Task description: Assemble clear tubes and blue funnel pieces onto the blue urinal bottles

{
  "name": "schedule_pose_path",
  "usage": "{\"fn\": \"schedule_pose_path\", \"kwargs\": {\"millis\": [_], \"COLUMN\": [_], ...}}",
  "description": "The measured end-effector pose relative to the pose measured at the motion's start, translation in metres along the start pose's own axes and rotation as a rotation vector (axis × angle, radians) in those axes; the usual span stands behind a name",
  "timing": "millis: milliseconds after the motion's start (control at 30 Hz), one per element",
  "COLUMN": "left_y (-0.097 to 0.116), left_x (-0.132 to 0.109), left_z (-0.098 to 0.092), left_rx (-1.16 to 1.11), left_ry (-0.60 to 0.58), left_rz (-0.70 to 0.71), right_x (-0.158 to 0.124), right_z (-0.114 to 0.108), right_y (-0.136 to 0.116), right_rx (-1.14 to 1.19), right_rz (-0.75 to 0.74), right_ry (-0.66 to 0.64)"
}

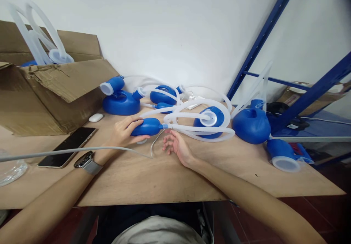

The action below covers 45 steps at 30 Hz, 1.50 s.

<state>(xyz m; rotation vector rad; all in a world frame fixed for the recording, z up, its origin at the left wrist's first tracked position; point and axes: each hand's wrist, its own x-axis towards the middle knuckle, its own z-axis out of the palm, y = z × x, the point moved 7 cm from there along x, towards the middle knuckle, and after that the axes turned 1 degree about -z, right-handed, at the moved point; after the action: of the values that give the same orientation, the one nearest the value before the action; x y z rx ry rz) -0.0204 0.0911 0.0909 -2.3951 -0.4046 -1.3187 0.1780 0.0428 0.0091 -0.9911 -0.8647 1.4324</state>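
My left hand (124, 130) is wrapped round a blue urinal funnel (146, 127), held sideways just above the table. A ribbed translucent hose (203, 128) runs from the funnel's narrow end off to the right. Close below that joint is my right hand (177, 145), palm turned up, fingers loosely curled and apart; nothing shows in them. Whether its thumb touches the hose I cannot tell. Behind the hose coils lies a blue urinal bottle (219, 117) with a white cap.
Other blue urinal bottles stand at the back (120, 105) and right (251, 125). An open cardboard box (55, 101) with hoses fills the left. A phone (67, 147), white earbud case (95, 117) and grey cable (109, 148) lie near my left arm. Blue shelving (255, 35) rises at right.
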Motion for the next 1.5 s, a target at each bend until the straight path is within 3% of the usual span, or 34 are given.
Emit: {"fn": "schedule_pose_path", "kwargs": {"millis": [267,667,1100,1500], "left_y": [0.003,-0.005,-0.001,0.000], "left_x": [0.005,0.005,0.001,0.002], "left_z": [-0.003,-0.002,-0.001,-0.002], "left_rx": [-0.073,-0.125,-0.179,-0.177], "left_ry": [-0.003,-0.125,-0.091,-0.106], "left_rz": [-0.114,-0.347,-0.271,-0.252], "right_x": [0.001,-0.002,-0.002,-0.009], "right_z": [0.005,0.011,0.007,0.013], "right_y": [-0.012,-0.013,-0.021,-0.032], "right_rx": [-0.149,-0.263,-0.416,-0.343], "right_rz": [-0.222,-0.249,-0.316,-0.283], "right_ry": [-0.115,-0.310,-0.270,-0.309]}}
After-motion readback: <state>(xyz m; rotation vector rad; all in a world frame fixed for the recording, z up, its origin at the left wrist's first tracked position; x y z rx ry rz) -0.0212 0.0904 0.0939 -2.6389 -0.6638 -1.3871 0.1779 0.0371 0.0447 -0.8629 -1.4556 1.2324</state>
